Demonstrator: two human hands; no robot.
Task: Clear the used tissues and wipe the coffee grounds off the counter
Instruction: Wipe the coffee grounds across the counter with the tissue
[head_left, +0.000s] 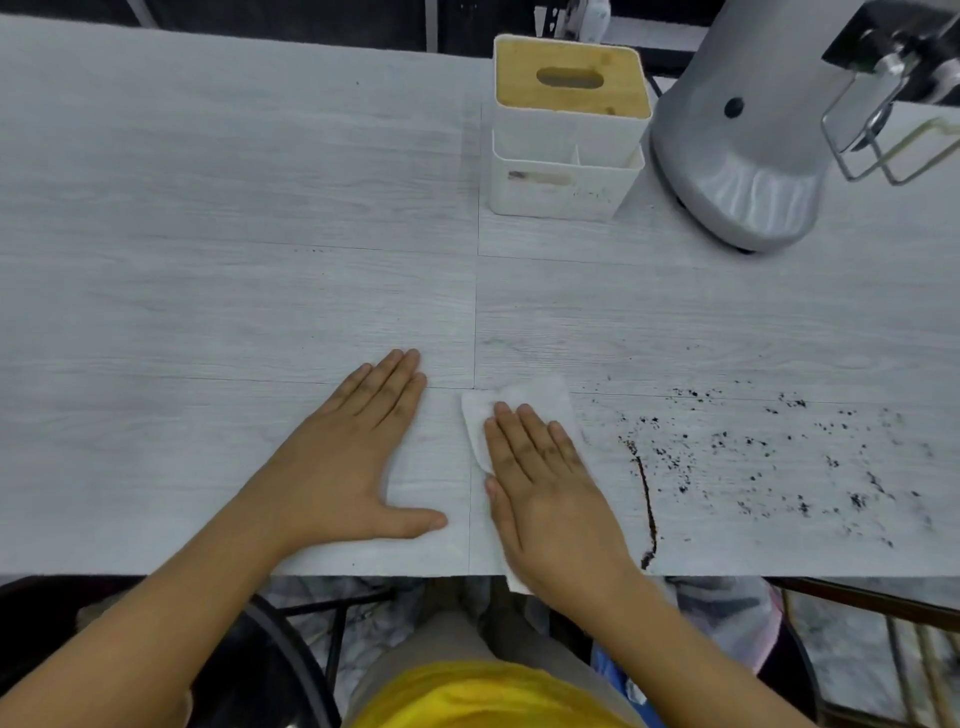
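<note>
Two hands flat, left hand (358, 457) bare, right hand (545, 493) pressing one tissue (524, 402), scattered coffee grounds (753, 457) beside

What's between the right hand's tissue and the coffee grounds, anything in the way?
Nothing visible. The right hand presses the tissue flat on the counter, and the coffee grounds start just to its right across bare surface. The tissue box and grinder sit further back, off that path.

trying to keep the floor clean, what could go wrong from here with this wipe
The right hand presses the tissue flat beside a ridge of grounds that runs to the counter edge; a sideways sweep may push them off. The scattered grounds to the right may smear rather than lift.
</note>
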